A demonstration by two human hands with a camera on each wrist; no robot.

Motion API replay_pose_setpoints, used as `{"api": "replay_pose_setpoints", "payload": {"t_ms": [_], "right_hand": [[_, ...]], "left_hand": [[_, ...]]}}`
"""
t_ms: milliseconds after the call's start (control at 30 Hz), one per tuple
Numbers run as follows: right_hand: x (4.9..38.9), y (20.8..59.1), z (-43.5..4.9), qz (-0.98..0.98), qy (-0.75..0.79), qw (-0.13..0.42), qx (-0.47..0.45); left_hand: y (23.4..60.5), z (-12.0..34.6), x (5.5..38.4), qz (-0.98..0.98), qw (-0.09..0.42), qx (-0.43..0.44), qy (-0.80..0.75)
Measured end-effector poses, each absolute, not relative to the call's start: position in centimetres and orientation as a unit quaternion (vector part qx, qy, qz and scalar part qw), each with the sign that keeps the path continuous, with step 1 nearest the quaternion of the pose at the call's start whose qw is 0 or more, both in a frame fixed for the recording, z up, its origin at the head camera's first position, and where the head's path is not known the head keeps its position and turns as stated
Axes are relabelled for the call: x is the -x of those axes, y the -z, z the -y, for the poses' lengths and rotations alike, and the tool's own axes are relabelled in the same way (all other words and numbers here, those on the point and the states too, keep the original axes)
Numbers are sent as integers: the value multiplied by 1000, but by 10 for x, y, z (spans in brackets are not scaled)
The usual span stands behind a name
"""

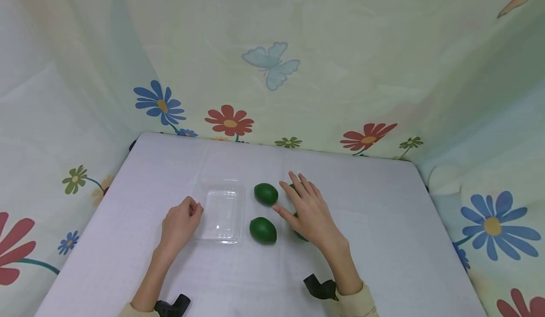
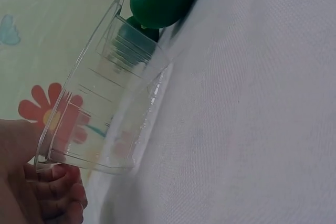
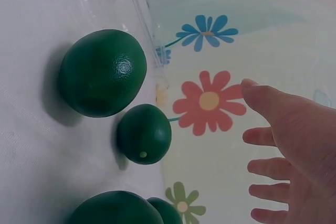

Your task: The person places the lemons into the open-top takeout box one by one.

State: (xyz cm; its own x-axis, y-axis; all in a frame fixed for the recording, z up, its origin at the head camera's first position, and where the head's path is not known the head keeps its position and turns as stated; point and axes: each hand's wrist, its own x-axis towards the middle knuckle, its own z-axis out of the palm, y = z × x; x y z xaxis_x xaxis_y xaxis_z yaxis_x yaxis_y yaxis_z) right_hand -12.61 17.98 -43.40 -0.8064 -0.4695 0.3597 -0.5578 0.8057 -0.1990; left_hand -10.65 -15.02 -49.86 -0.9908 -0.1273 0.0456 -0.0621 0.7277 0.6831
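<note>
A clear plastic box (image 1: pixel 222 213) stands on the white-covered table, its hollow side up. My left hand (image 1: pixel 180 221) pinches the left rim of the box between thumb and curled fingers. Just right of the box lie two green limes, a far lime (image 1: pixel 266 194) and a near lime (image 1: pixel 263 231). Over two more limes, mostly hidden from the head camera, hovers my right hand (image 1: pixel 312 215) with its fingers spread. In the right wrist view, this hand holds nothing and stays apart from the nearest lime (image 3: pixel 103 73).
The white tablecloth (image 1: pixel 383 222) covers the whole table. A patterned curtain (image 1: pixel 332 85) with flowers and a butterfly hangs behind the table and at both sides. Black camera mounts (image 1: pixel 321 288) sit at both wrists.
</note>
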Motion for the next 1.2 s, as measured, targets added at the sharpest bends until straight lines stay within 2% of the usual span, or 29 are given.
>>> {"api": "replay_pose_setpoints", "payload": {"t_ms": [267,533,800,1200], "right_hand": [[123,435,-182,937,-158,154,-270],[118,438,-198,928,-181,187,-266],[101,468,-215,942,-189,157,-229],[99,505,-203,960,-161,117,-196]], "left_hand": [[500,152,108,916,37,-50,397],[501,153,107,914,28,-48,403],[494,157,107,917,27,-47,396],[494,156,105,915,23,-52,398]]}}
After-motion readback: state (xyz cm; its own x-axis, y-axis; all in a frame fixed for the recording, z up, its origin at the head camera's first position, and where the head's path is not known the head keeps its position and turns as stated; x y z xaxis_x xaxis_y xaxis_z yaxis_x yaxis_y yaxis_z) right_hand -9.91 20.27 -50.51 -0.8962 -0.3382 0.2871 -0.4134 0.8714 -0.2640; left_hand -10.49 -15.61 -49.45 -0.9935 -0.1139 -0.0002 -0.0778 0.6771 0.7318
